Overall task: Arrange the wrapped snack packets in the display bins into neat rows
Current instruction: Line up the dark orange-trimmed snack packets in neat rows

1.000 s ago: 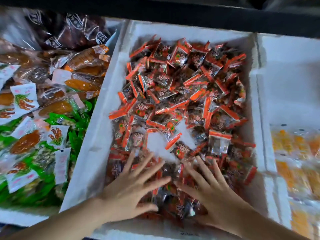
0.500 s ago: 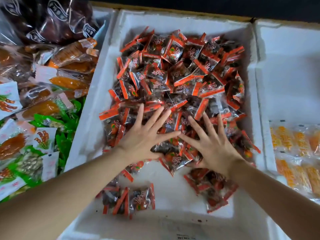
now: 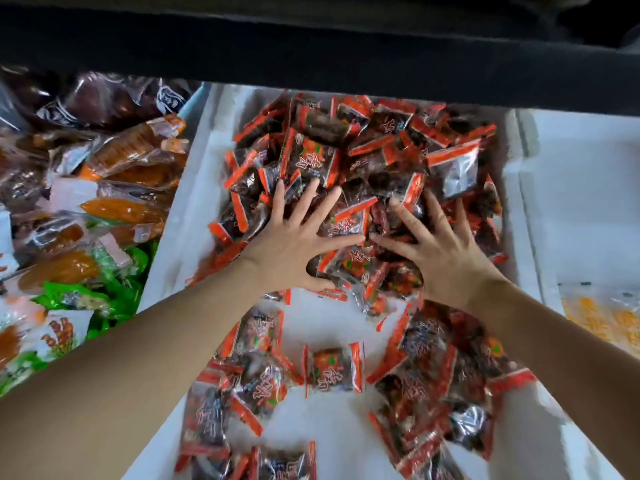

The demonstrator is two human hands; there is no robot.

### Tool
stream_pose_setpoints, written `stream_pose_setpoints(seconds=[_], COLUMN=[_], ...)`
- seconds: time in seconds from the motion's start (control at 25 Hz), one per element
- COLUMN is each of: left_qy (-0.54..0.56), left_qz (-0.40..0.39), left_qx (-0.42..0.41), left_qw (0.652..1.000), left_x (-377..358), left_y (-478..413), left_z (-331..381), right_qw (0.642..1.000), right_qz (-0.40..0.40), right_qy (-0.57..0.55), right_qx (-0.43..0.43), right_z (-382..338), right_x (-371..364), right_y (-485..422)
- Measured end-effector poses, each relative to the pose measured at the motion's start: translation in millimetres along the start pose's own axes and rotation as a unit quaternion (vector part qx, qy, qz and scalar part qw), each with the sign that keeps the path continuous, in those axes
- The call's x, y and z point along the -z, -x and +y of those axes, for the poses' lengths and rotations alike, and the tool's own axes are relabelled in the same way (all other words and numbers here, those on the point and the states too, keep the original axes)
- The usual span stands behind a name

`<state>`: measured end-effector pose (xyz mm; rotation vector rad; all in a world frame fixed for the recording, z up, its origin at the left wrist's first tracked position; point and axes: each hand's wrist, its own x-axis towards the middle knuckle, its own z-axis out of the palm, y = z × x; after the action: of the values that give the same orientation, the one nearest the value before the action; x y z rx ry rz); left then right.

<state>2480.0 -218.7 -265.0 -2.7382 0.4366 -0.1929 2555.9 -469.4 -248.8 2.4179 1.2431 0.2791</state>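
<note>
Head view looks down past a dark overhang [image 3: 311,39] into a white foam bin [image 3: 180,220] in the middle of the scene. Most of its far half is filled by a loose, jumbled heap of red-edged snack packets [image 3: 363,147] with dark contents, lying at every angle and overlapping. In the near half, smaller clusters of the same packets lie at the near left [image 3: 235,382] and near right [image 3: 443,375], with bare white floor showing between them. The bin to the left holds orange-brown packets [image 3: 128,157], green packets [image 3: 114,289] nearer, and dark maroon packets [image 3: 104,102] at the far end. The right-hand bin [image 3: 571,188] holds yellow packets [image 3: 609,317] at its near side. The left hand [image 3: 291,251] and the right hand [image 3: 440,251] both lie palm down on the near edge of the heap, fingers straight and spread wide, gripping nothing, thumb tips close together. A single packet [image 3: 334,368] lies flat on the bare floor, apart from both near clusters.
</note>
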Motion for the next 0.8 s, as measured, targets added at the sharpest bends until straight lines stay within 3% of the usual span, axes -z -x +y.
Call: stream_pose_setpoints(seconds=[0.48, 0.8], left_qy=[0.006, -0.081], left_qz=[-0.005, -0.033], left_qx=[0.047, 0.073], left_qw=[0.999, 0.993], left_x=[2.1, 25.1], left_y=[-36.7, -18.4], left_z=[-17.5, 10.2], right_qw=[0.996, 0.989], right_qz=[-0.073, -0.13], right_qy=[0.012, -0.053], right_qx=[-0.049, -0.043], right_z=[12.6, -2.3], right_x=[15.5, 34.8], right_y=[-35.2, -14.9])
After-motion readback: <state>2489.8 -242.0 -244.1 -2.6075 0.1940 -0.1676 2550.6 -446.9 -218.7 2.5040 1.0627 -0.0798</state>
